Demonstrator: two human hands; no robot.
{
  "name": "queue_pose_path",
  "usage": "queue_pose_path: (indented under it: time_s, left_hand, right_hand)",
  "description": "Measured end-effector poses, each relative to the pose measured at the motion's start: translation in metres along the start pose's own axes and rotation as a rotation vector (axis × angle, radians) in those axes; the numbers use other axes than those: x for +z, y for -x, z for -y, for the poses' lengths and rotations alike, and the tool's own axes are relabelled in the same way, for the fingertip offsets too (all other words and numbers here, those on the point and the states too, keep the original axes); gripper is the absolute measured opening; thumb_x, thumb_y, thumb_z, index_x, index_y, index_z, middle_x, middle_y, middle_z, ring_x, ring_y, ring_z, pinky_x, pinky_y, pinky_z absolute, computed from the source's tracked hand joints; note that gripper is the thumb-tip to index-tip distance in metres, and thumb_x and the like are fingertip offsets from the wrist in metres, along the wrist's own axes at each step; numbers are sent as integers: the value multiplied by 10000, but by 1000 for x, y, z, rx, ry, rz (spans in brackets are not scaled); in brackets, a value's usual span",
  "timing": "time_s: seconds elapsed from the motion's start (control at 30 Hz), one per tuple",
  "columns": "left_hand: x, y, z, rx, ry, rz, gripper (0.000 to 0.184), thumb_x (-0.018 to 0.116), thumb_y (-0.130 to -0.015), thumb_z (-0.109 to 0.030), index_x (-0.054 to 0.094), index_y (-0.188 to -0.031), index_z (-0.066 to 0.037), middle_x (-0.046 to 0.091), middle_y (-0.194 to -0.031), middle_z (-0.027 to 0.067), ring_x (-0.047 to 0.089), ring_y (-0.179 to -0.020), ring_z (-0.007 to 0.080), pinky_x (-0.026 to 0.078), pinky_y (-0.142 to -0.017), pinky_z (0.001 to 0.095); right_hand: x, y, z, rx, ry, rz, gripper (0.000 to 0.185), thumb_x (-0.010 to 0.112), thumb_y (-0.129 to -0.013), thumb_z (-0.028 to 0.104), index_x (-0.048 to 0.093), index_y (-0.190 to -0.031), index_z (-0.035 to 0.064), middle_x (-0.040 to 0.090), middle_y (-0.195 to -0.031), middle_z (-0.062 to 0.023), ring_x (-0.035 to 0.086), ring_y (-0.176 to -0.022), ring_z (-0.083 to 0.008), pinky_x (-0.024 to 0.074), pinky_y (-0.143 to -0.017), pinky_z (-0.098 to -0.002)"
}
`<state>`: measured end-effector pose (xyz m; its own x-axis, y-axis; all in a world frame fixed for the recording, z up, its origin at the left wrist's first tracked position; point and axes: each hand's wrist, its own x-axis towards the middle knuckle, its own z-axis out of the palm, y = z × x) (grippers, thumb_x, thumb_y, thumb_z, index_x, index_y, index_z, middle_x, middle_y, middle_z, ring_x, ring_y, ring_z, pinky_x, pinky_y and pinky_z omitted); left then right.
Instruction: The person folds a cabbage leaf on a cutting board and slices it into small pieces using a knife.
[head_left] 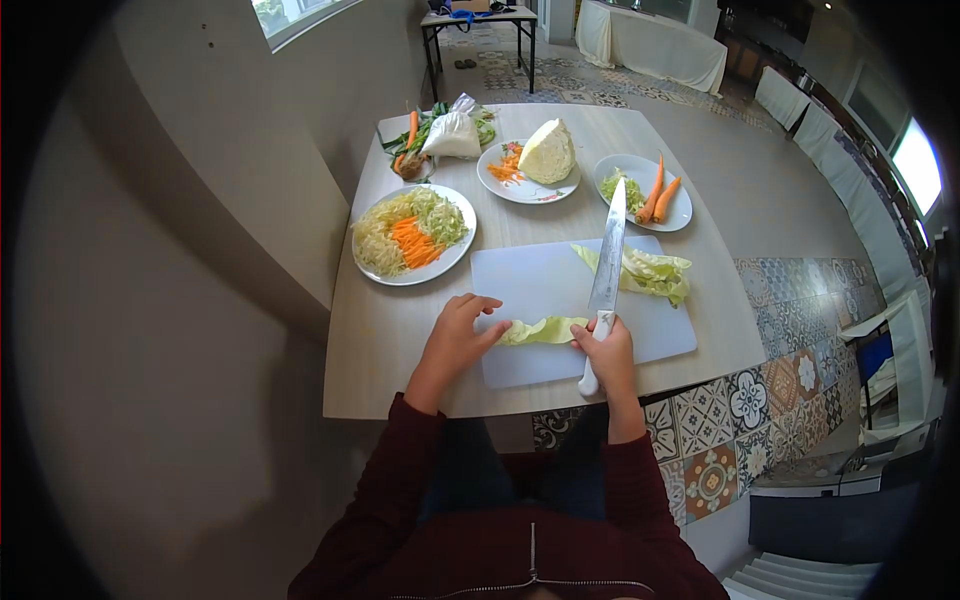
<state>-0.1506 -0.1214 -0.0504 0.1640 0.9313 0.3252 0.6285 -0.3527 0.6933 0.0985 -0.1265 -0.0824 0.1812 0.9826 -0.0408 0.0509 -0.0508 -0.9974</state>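
Observation:
On the white cutting board (535, 275) lies a pale green cabbage leaf piece (545, 331), stretched between my hands. My left hand (455, 335) is at its left end, thumb touching the leaf and fingers apart. My right hand (608, 355) grips the white handle of a large kitchen knife (609, 262), blade pointing up and away from me. The thumb and a fingertip of that hand also touch the leaf's right end. Behind the blade, more cabbage leaves (655, 275) rest at the board's right side.
A plate (375, 272) of shredded cabbage and carrot stands left. At the back are a plate (530, 196) with a cabbage chunk (548, 152), a plate (675, 215) with carrots (655, 195), and a plastic bag (453, 136) beside vegetables. A wall (270, 170) borders the table's left.

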Motion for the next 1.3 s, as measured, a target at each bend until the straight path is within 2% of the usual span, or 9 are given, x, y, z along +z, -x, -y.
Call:
queue_pose_path:
  time_s: [0.03,0.13,0.57,0.67,0.77,0.87,0.97,1.07,1.3]
  left_hand:
    - [6,7,-10,-40,25,-21,316,786,-794,-200,706,-1059,-49,655,-956,99,589,-963,286,493,-868,390]
    - [24,18,-10,41,-126,-67,319,783,-787,-182,705,-1066,-48,641,-947,108,586,-928,295,498,-845,397]
    - [20,24,-8,-51,-14,-214,127,755,-817,-152,726,-830,-30,697,-861,117,651,-850,278,534,-725,371]
    - [13,18,-15,-97,62,-234,136,729,-835,-139,714,-823,-5,712,-853,123,678,-823,249,539,-693,364]
    - [10,12,-11,-218,154,-232,163,690,-891,-137,683,-826,12,693,-763,57,606,-665,126,464,-612,255]
    - [5,6,-17,-284,286,-206,184,680,-918,-155,654,-864,19,655,-710,28,558,-629,94,456,-601,252]
    - [7,6,-16,-239,267,-208,198,675,-929,-154,625,-900,35,672,-733,125,622,-650,177,502,-641,292]
    - [11,5,-15,-232,185,-234,181,679,-925,-137,621,-890,31,669,-741,144,636,-651,210,500,-632,313]
    - [15,6,-3,62,-26,-239,121,708,-868,-105,648,-930,-21,653,-826,122,613,-804,301,497,-724,386]
  right_hand:
    - [0,0,-1,-4,18,3,256,759,-820,66,529,-899,-12,627,-784,-81,690,-671,-163,553,-612,-285]
    - [-2,-3,-6,-47,84,16,265,763,-806,67,530,-902,-16,631,-772,-89,696,-664,-172,559,-603,-295]
    - [3,2,7,-35,139,-7,242,744,-798,63,541,-899,-21,634,-749,-103,694,-610,-186,561,-548,-304]
    - [3,2,6,-39,140,-8,245,743,-791,64,542,-898,-24,636,-747,-105,694,-602,-191,562,-547,-306]
    - [3,0,1,-43,138,-17,250,743,-786,66,542,-899,-29,638,-750,-110,694,-595,-197,567,-545,-307]
    - [2,-1,0,-56,132,-16,255,744,-784,68,541,-900,-36,638,-754,-113,695,-597,-199,573,-544,-309]
    - [2,0,0,-59,128,-13,254,742,-789,65,542,-903,-42,639,-765,-118,698,-613,-197,577,-543,-309]
    - [3,0,1,-62,121,-17,252,741,-794,61,543,-907,-46,640,-778,-122,700,-628,-193,577,-546,-306]
    - [2,2,4,-54,116,-10,250,739,-799,57,542,-915,-47,643,-784,-122,703,-633,-197,581,-560,-305]
